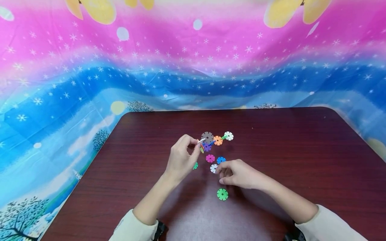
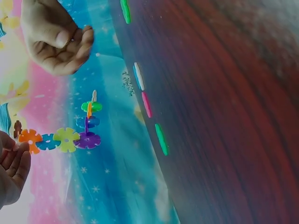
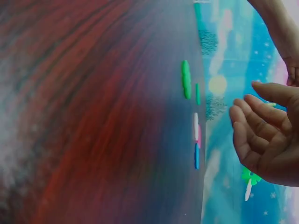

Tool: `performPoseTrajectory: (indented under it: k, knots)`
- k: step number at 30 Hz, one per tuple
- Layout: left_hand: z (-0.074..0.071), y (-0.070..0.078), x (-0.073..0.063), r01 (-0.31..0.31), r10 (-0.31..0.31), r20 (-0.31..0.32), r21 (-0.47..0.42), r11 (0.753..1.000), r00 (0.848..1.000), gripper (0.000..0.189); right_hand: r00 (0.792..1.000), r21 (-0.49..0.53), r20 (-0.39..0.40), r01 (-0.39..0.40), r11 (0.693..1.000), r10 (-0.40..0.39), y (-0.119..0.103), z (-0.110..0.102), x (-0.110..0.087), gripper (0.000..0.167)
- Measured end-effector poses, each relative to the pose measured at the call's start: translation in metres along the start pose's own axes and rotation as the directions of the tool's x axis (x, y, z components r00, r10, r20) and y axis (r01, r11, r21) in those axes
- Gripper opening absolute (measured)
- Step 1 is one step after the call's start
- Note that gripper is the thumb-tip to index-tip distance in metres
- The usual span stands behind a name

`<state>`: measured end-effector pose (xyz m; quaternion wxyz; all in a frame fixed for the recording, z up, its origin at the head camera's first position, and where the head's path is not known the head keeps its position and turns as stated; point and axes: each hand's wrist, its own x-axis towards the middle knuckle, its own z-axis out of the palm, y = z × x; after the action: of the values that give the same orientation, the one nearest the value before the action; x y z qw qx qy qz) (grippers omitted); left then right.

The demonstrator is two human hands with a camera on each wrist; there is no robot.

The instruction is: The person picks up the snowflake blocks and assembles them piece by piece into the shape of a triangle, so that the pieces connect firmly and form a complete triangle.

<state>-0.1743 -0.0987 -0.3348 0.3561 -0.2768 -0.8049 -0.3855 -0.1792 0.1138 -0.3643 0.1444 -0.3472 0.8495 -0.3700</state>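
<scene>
My left hand (image 1: 182, 155) pinches one end of a chain of slotted, flower-shaped plastic discs, held up above the table. An orange disc (image 2: 31, 140), a yellow-green disc (image 2: 67, 139) and a purple disc (image 2: 88, 140) show along it in the left wrist view. At its far end is a white disc (image 1: 229, 136). To the right, my right hand (image 1: 239, 174) hovers with loosely curled fingers and nothing in them. Close by lie a loose white disc (image 1: 213, 168), partly covered by its fingertips in the head view, and a blue disc (image 1: 221, 160).
On the dark wooden table (image 1: 129, 174) lie a pink disc (image 1: 210, 158), a green disc (image 1: 222, 194) nearer the body, and another green disc (image 1: 195, 165) partly hidden behind the left hand. A patterned cloth (image 1: 193, 80) hangs behind the table's far edge.
</scene>
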Motion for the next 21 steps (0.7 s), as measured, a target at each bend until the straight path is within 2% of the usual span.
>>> performPoseTrajectory:
  k: [6,9,16,21]
  knots:
    - [0.0,-0.002,0.0,0.0,0.0,-0.016,-0.003,1.0,1.0,0.014,0.993,-0.17,0.114,0.023,0.985,-0.003,-0.001,0.007,0.0,0.018]
    - [0.001,-0.003,0.0,0.003,-0.003,-0.021,-0.001,1.0,1.0,0.014,0.989,-0.214,0.145,0.016,0.977,0.015,-0.001,0.011,0.0,0.019]
    - [0.001,-0.005,0.0,-0.005,0.005,-0.027,-0.001,1.0,1.0,0.015,0.981,-0.312,0.176,-0.026,0.95,0.084,-0.003,0.017,0.0,0.025]
    - [0.001,-0.006,-0.001,-0.004,0.004,-0.026,0.0,1.0,1.0,0.014,0.981,-0.376,0.176,-0.006,0.927,0.077,-0.002,0.024,0.001,0.027]
